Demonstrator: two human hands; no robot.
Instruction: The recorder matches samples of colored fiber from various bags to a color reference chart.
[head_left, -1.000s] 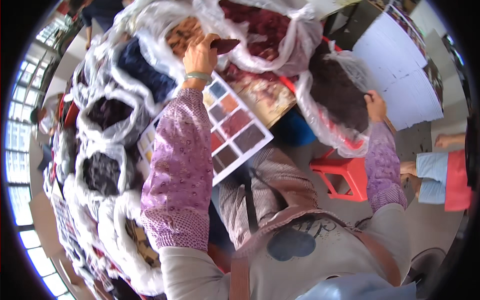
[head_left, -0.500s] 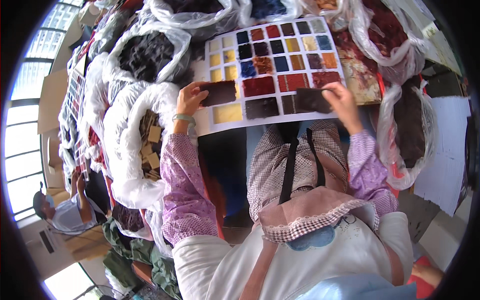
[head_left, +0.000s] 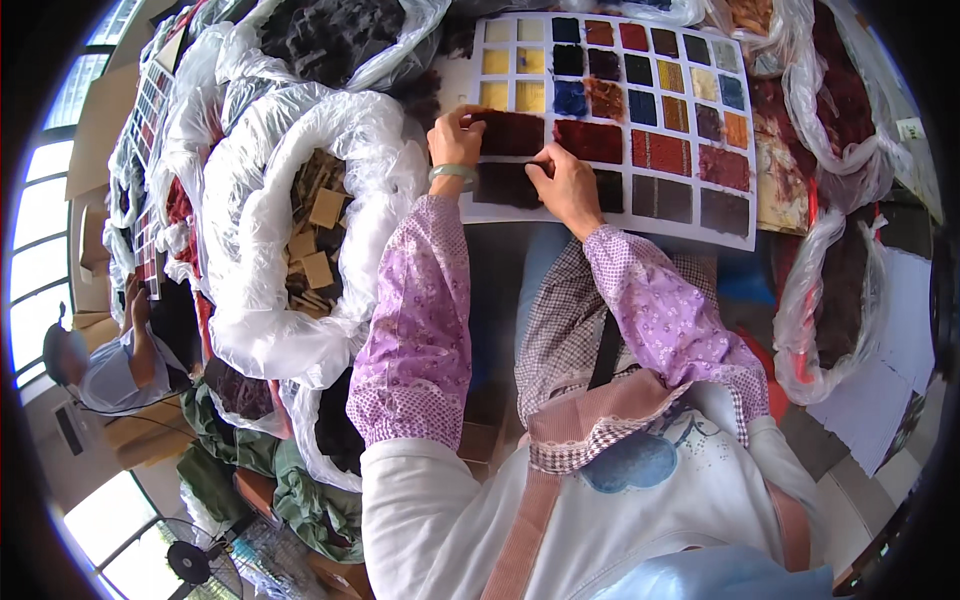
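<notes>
A large white sample card (head_left: 600, 222) with rows of coloured fuzzy swatches lies in front of me, tilted slightly. My left hand (head_left: 455, 140) has its fingers closed at the left end of a dark reddish-brown swatch (head_left: 512, 133) lying over the card's left column. My right hand (head_left: 567, 188) is closed in a pinch at the right end of a darker brown swatch (head_left: 503, 185), just below the first one. This end is partly hidden by the fingers. Beside them are a deep red swatch (head_left: 588, 142) and a grey-brown one (head_left: 660, 197).
Left of the card stands a bag lined with clear plastic (head_left: 375, 240), holding small tan blocks (head_left: 327, 208). Bags of dark fibre (head_left: 330, 40) sit behind it, and another bag (head_left: 835, 270) stands at right. A person (head_left: 125, 365) sits at far left, near a fan (head_left: 188, 562).
My right hand has moved left across the card with its dark swatch, to the lower-left cell. That cell's yellow is now covered. The card sits further right and higher in view.
</notes>
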